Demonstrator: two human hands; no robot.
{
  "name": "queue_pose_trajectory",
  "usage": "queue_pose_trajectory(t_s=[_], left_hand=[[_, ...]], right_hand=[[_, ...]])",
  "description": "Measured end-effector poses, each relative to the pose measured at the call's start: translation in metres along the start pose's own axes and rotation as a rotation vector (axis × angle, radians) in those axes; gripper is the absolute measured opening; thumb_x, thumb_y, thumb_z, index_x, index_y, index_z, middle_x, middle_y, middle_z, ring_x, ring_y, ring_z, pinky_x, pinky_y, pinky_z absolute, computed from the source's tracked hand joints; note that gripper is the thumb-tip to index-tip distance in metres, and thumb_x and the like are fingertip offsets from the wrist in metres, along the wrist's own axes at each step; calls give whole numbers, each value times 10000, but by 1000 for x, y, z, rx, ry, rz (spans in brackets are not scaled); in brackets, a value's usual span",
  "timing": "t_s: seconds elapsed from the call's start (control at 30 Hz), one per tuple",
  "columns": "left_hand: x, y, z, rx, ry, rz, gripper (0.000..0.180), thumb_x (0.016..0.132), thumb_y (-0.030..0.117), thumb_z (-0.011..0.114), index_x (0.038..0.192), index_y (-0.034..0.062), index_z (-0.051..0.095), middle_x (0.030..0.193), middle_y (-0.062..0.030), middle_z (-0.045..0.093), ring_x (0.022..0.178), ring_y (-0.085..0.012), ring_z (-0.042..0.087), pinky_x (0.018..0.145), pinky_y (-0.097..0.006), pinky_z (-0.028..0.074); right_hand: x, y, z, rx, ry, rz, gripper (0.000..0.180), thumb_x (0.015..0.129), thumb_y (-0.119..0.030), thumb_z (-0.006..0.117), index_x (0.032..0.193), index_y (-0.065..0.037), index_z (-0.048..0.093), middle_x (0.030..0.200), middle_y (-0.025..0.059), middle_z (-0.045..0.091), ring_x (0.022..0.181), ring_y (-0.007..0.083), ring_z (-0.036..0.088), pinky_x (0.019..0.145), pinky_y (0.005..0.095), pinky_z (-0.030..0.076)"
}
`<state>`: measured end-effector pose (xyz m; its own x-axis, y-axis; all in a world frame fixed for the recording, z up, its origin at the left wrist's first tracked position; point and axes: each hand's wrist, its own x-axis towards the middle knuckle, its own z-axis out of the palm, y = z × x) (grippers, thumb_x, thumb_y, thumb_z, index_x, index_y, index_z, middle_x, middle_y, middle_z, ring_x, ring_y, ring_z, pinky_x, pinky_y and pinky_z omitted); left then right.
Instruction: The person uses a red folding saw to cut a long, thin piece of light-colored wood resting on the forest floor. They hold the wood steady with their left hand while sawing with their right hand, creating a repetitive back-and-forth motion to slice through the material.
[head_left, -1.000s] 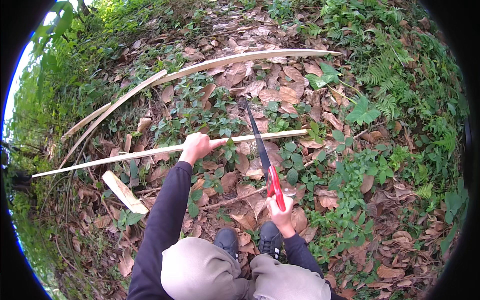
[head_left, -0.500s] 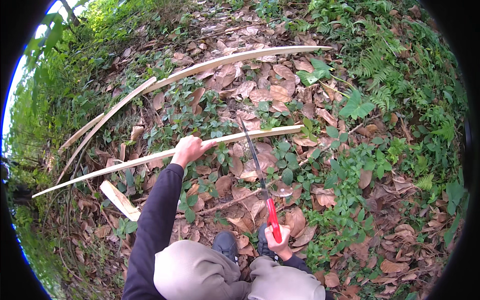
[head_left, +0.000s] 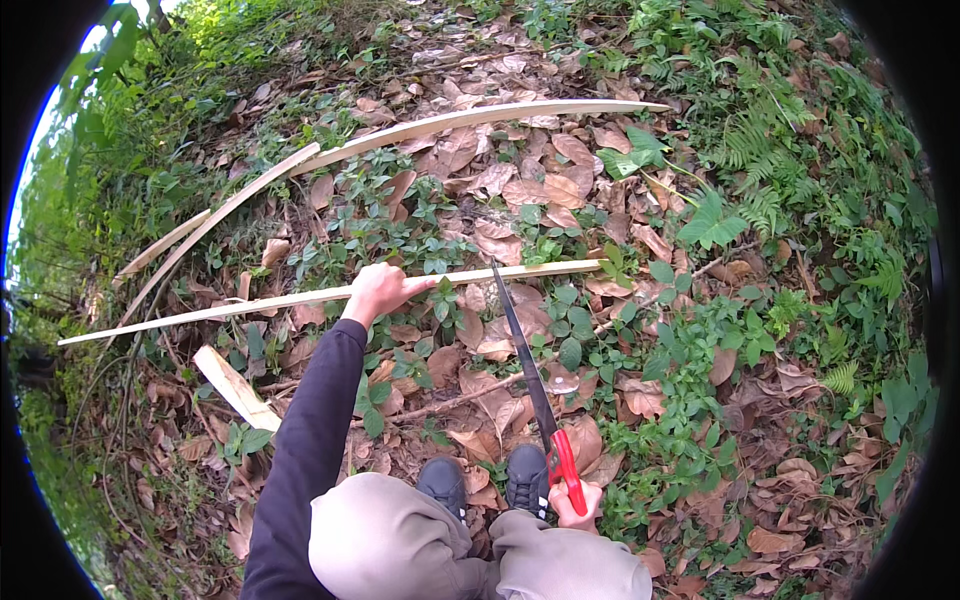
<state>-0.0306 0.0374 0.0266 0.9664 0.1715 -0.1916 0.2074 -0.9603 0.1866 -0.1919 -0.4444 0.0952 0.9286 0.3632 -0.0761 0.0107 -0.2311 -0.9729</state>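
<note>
My left hand (head_left: 376,292) grips a long, thin pale wooden strip (head_left: 240,309) near its middle, thumb stretched along it toward the right. The strip lies slightly raised to the right, over leaves and low plants. In my right hand (head_left: 580,508), close to my right knee, is the red handle of a hand saw (head_left: 530,368). Its dark blade slants up and left, and the tip meets the strip to the right of my left hand. Whether the teeth have cut into the wood is too small to tell.
Beyond the held strip lie more long wooden strips (head_left: 470,116), partly overlapping. A short split wood piece (head_left: 232,388) rests left of my forearm. Brown dry leaves, a thin fallen branch (head_left: 455,402), ferns (head_left: 750,150) and green plants cover the ground. My shoes (head_left: 526,480) stand close by.
My right hand has drawn the saw back toward my body and slightly right; its tip, earlier beyond the strip, is now at it. The strip's left end has risen slightly in view.
</note>
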Motion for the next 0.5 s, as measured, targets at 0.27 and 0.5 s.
queue_pose_trajectory(t_s=[0.27, 0.5], left_hand=[[-34, 15, 9, 71, 6, 46, 810, 938, 717, 438, 547, 36, 643, 513, -171, 591, 528, -350, 649, 551, -454, 523], [-23, 12, 7, 82, 42, 21, 830, 926, 738, 433, 552, 39, 677, 522, -177, 602, 511, -338, 641, 538, -441, 511]], right_hand=[[127, 22, 52, 126, 24, 16, 220, 853, -64, 663, 665, -6, 565, 524, 22, 499, 461, 100, 474, 459, 314, 354], [197, 45, 88, 125, 57, 3, 209, 834, -68, 673, 668, -8, 561, 532, 60, 531, 464, 130, 491, 472, 336, 371]])
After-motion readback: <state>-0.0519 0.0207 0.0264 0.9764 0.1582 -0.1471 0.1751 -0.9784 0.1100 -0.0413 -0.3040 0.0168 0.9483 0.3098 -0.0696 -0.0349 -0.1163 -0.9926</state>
